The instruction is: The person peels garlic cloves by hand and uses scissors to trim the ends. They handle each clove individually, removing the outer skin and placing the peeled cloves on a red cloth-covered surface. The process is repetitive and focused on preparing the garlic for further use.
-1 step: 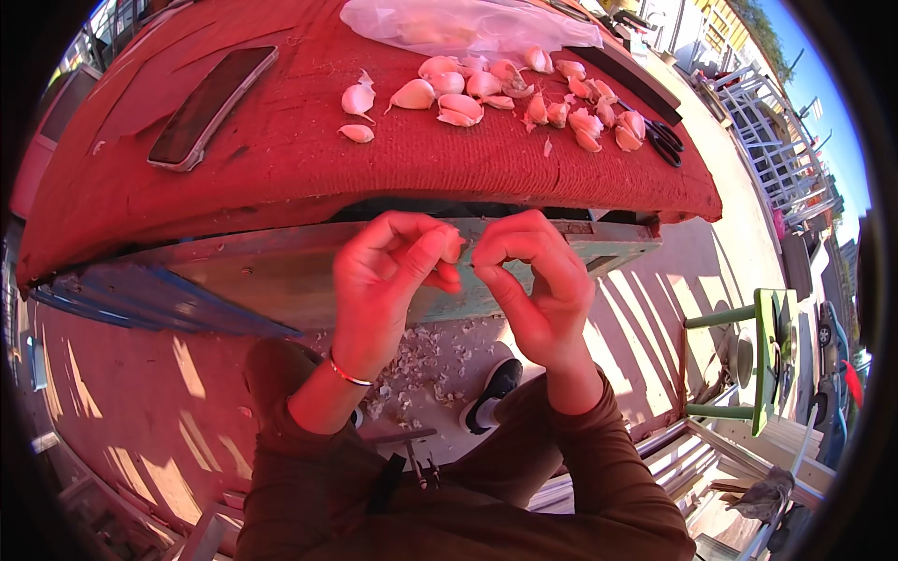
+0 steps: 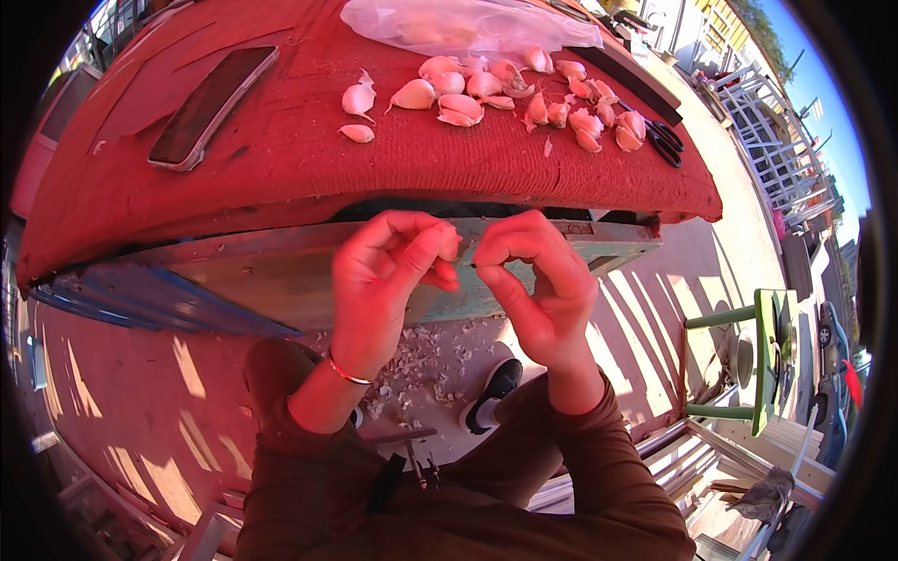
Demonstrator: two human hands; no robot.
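My left hand (image 2: 388,280) and my right hand (image 2: 543,285) meet fingertip to fingertip just below the front edge of the table. Between them they pinch a small garlic clove (image 2: 458,245), mostly hidden by the fingers. A thin bracelet circles my left wrist. Several loose garlic cloves (image 2: 468,98) lie spread on the red cloth of the table (image 2: 299,168), beyond my hands.
A dark phone (image 2: 210,103) lies on the cloth at the left. A clear plastic bag (image 2: 468,23) sits at the far edge and black scissors (image 2: 666,140) at the right. Garlic skins (image 2: 426,360) litter the floor by my shoe (image 2: 494,388). A green stool (image 2: 748,360) stands right.
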